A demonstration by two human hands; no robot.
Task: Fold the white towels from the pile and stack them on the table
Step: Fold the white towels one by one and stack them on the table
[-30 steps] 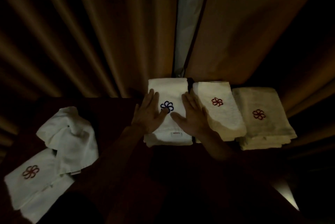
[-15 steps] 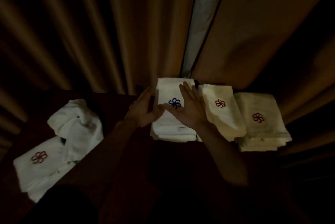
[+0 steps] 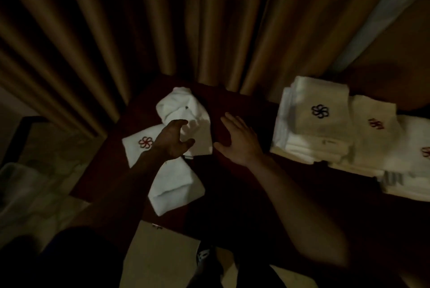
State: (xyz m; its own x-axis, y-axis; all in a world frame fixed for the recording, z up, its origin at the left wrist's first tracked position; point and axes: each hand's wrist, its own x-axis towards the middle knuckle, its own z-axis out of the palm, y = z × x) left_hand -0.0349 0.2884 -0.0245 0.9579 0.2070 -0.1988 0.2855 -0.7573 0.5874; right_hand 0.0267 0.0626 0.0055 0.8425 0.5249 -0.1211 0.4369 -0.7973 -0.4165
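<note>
table [image 3: 244,190]: loose towels [image 3: 176,171] left | folded stacks [image 3: 318,124] right | curtain [image 3: 162,20] behind

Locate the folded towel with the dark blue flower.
Head view, right side: the blue-flower towel tops the leftmost folded stack, next to the red-flower towel.

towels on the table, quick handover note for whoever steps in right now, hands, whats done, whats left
Left hand: open, fingers spread over the crumpled towel; no grip visible.
Right hand: open, over the bare table, holding nothing.
Pile, table's left end: the crumpled towel lies on a flatter red-logo towel; at least two to go.
Done: three folded stacks side by side on the right, namely the blue-logo stack, the red-logo stack and a third stack cut by the frame edge.
Left: fold the pile's towels and add them to the stacks.
</note>
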